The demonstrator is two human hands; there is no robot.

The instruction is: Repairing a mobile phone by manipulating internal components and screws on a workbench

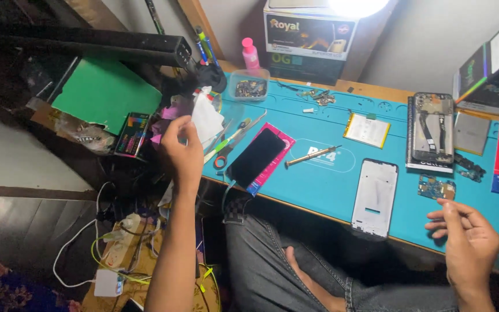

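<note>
My left hand (181,151) reaches over the left end of the blue work mat (319,185), its fingers curled beside a white cloth (206,118) and a heap of small tools (226,144); whether it grips anything is hidden. My right hand (466,240) rests at the mat's front right edge, fingers loosely apart and holding nothing, just below a small circuit board (436,188). Between the hands lie a black phone screen (255,157) on a pink packet, a brass screwdriver (312,156) and a white phone frame (375,196).
An opened phone (432,130), a flat battery (367,130), a clear box of small parts (249,86) and a pink bottle (250,53) sit toward the back. Cardboard boxes (310,37) line the wall. A green sheet (105,92) lies left; a power strip (119,237) with cables lies below.
</note>
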